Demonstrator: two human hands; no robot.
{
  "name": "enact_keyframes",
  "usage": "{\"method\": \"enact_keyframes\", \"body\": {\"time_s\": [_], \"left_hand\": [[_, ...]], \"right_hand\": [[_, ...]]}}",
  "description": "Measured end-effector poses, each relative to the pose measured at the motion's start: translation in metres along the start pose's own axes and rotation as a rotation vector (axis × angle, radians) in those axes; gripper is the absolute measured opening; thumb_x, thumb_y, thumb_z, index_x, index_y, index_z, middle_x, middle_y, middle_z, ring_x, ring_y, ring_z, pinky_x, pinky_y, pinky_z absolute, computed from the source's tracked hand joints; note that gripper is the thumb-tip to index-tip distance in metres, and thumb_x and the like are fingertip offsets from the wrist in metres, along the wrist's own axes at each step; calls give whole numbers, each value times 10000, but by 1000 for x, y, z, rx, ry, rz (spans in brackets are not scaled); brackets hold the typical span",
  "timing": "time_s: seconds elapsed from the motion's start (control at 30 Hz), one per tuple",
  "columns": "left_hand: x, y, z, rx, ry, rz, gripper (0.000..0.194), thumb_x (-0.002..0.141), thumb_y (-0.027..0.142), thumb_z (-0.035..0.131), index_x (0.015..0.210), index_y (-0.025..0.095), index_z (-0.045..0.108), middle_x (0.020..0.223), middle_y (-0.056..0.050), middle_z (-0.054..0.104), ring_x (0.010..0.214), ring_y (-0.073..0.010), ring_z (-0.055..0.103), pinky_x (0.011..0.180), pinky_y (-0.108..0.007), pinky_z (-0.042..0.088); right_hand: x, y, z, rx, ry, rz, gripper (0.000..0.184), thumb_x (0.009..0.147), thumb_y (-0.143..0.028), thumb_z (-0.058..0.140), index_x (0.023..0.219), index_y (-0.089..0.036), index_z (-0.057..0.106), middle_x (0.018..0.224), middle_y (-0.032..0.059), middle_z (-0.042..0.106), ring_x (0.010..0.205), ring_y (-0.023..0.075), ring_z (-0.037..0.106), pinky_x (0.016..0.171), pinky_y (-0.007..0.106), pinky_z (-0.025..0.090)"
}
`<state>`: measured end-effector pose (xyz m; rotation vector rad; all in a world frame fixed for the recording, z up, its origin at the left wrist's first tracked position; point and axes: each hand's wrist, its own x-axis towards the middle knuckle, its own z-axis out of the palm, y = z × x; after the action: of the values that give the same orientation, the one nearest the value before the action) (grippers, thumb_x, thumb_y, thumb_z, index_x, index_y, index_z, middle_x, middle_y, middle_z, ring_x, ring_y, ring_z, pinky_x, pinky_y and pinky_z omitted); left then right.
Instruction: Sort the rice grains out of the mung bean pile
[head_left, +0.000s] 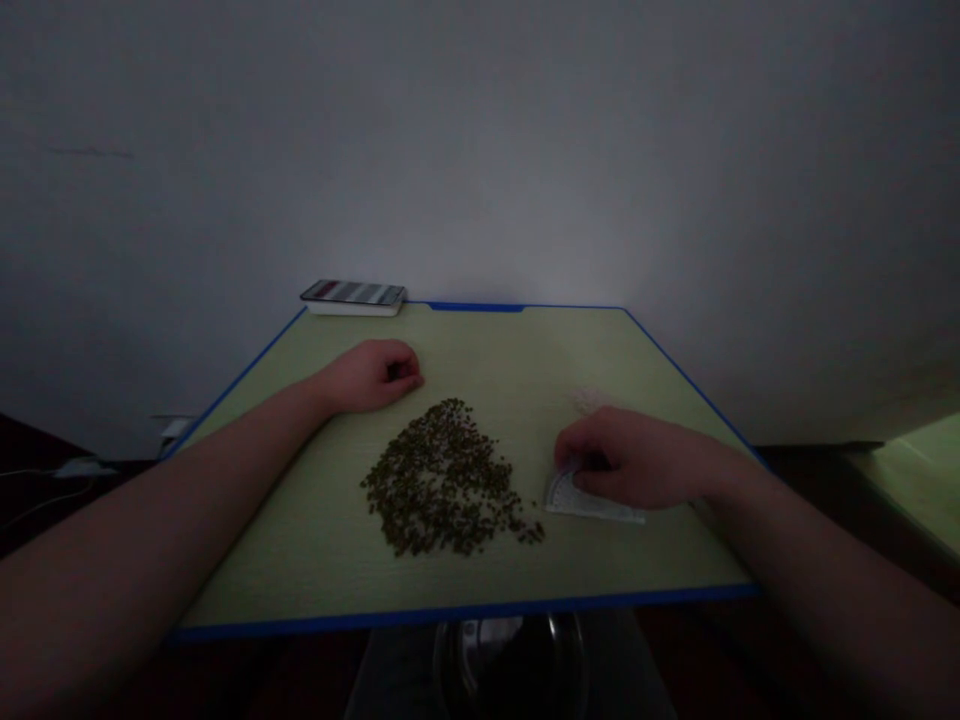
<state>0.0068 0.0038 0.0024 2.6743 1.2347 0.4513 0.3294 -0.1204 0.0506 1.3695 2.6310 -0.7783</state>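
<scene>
A heap of small dark green beans (442, 482) lies in the middle of the pale green tabletop (281, 540). My left hand (375, 376) rests on the table just beyond the heap, curled into a loose fist, with nothing visible in it. To the right of the heap, my right hand (630, 458) presses down on a clear plastic protractor (596, 503) and covers part of it. A few stray beans lie between the heap and the protractor.
The table has blue edging. A phone-like striped object on a white base (352, 297) sits at the far edge, and a wall rises behind. A round glass bowl (510, 660) shows below the near edge. A pale smear (585, 400) marks the tabletop.
</scene>
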Motion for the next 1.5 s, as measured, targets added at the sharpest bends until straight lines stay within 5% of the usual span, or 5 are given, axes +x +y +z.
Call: {"method": "enact_keyframes", "body": {"time_s": [0.63,0.93,1.2,1.5], "left_hand": [[0,1,-1,18,-2,15,268,801,405,509,757,157,600,645,-6,561,576,-103,464,554,-237,334],[0,3,-1,-4,-6,3,283,796,419,506,757,156,603,635,-4,558,570,-104,462,552,-235,335],[0,1,0,5,7,2,271,792,414,517,762,157,599,651,-8,572,572,-102,466,554,-236,336],[0,1,-1,-3,0,17,266,797,406,512,759,158,599,660,-11,578,587,-105,478,565,-239,345]], "right_hand": [[7,-10,9,80,88,31,230,730,-159,524,908,-161,670,685,13,653,570,120,528,515,230,337],[6,6,-1,-18,251,201,187,723,-181,527,856,-158,656,744,50,670,618,145,558,554,246,371],[-3,-7,3,37,0,16,160,698,-138,520,797,-170,642,668,-4,611,565,113,503,504,226,325],[-4,-13,7,34,-28,-29,156,694,-126,510,781,-178,627,654,-16,595,556,104,490,496,222,314]]}}
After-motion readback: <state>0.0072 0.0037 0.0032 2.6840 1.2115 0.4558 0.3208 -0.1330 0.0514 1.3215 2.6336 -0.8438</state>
